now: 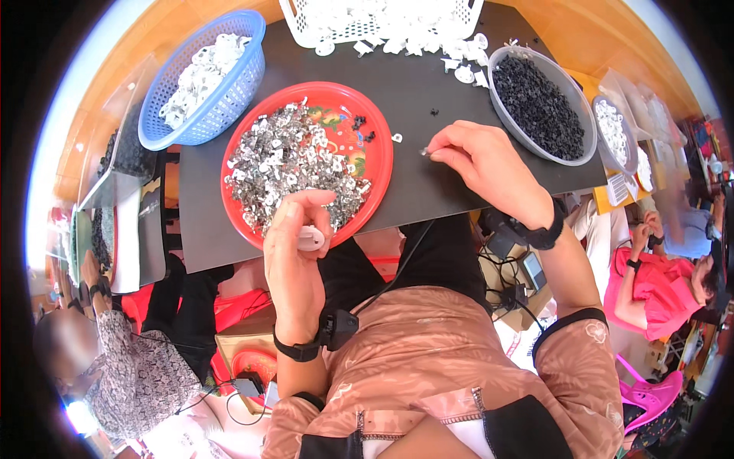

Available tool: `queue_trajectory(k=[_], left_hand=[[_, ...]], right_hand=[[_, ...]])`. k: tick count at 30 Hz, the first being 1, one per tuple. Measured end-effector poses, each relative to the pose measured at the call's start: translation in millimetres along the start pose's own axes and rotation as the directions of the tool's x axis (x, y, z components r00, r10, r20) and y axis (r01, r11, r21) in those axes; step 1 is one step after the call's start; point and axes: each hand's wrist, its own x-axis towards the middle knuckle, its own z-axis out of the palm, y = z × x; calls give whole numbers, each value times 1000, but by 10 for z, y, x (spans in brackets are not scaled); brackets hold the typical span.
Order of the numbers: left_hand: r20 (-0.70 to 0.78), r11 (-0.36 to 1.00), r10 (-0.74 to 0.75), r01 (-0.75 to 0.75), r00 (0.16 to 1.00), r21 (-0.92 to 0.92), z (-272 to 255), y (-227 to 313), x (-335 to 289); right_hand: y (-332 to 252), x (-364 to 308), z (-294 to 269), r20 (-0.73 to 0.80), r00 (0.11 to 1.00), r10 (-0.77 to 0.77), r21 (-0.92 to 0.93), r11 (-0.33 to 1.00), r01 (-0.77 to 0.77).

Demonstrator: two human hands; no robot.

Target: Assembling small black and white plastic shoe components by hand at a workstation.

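Note:
My left hand [294, 249] is over the near edge of a red tray [380, 115], its fingers curled round a white round plastic part [311, 239]. On the tray lies a heap of small metal pieces [283, 164], with a few black bits [359, 122] toward the right side. Further right, above the dark tabletop, my right hand [482, 161] pinches a tiny shiny metal piece [425, 152] between thumb and fingertip. A small white piece [397, 138] rests on the table between the tray and that hand.
A blue basket [252, 73] of white parts stands at the far left. White parts spill before a white basket [302, 34] at the back. A bowl [589, 145] of small black parts is at the right. Co-workers sit at left [153, 367] and right [650, 298].

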Motion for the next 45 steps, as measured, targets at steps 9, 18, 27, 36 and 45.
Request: queue_trajectory(k=[9,18,27,36,45], left_hand=[[147,993,-65,79,987,-92,320,461,481],[50,997,-40,43,998,-64,253,752,757],[-14,946,-120,110,993,-304,147,763,790],[-47,913,-134,105,990,-394,32,602,774],[-121,954,-43,4,992,-301,-139,537,730]], right_hand=[[-698,698,-303,57,987,-153,440,891,113],[-819,1266,-165,-75,903,-424,253,867,429],[-862,1503,-74,-57,852,-521,278,811,515],[-818,1527,107,-7,827,-562,88,824,560],[-848,1499,177,-47,861,-507,200,839,505]])
